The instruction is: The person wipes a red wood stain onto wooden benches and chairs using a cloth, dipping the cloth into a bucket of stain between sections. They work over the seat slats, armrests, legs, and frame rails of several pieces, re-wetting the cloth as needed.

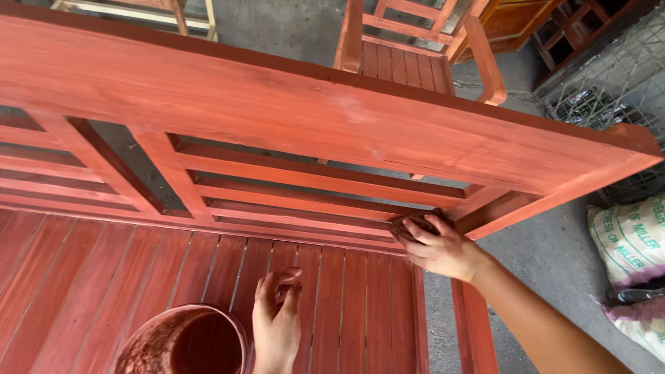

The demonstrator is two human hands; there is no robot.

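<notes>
Fingers of the right hand are closed on a dark stained rag, pressed against the red-stained slatted wooden bench at the lower corner of its backrest. The left hand, fingers loosely curled and empty, is held beside a round stain-coated container over the seat slats.

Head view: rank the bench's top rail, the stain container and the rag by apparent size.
1. Top rail, largest.
2. Stain container, partly cut off and close to the camera.
3. Rag, mostly hidden under the right hand.
</notes>
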